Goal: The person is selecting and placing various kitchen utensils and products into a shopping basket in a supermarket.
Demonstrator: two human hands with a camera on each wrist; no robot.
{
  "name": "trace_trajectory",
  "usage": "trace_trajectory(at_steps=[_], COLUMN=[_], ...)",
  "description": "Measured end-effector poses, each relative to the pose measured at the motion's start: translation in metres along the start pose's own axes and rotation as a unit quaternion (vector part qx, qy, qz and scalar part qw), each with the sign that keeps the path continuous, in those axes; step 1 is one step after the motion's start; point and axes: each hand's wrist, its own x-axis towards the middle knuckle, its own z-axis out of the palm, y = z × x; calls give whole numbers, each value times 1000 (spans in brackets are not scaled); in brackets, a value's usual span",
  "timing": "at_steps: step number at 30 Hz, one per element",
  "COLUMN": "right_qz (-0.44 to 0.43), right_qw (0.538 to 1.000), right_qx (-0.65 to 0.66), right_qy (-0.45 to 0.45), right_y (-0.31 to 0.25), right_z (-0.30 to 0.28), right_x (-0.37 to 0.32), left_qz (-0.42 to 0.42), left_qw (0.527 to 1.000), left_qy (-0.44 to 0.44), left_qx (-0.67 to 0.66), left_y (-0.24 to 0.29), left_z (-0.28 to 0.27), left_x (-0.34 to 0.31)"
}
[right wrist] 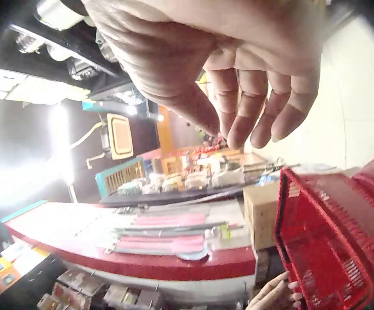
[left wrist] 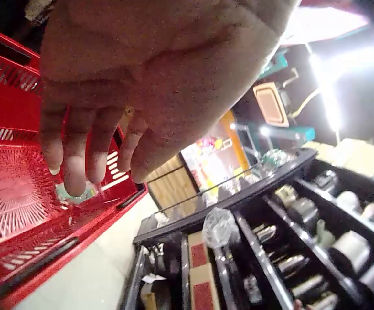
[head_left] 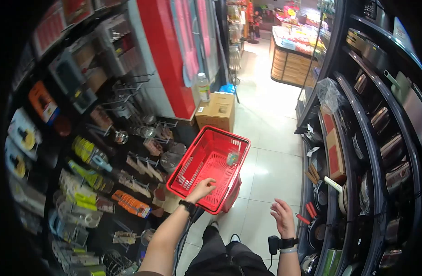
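Note:
A red plastic shopping basket stands in front of the person, with a small greenish packaged item lying in it toward the far right side. Over the near left rim hangs my left hand, its fingers loosely bent and nothing held. In the left wrist view the palm of that left hand shows bare beside the basket. My right hand is raised to the right of the basket, apart from it, near the pan shelves. The right wrist view shows that right hand with relaxed, slightly curved fingers and no object.
Hanging kitchen tools cover the rack along the left. Dark shelves of pans and pots line the right. A cardboard box with a bottle on it stands behind the basket. Tiled floor runs between toward a display counter.

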Motion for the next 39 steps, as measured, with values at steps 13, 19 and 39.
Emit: trace_trajectory(at_steps=[13, 19, 39], right_qz=[90, 113, 92], right_qw=[957, 946, 974], right_qx=[-62, -96, -197], right_qy=[269, 287, 59], right_y=[39, 50, 35], right_z=[-23, -7, 53], right_x=[-2, -2, 81], left_qz=[119, 193, 101], left_qw=[885, 798, 970], left_qy=[-68, -92, 211], left_qx=[445, 563, 68], left_y=[-56, -55, -21], left_z=[52, 60, -24], left_x=[266, 300, 161])
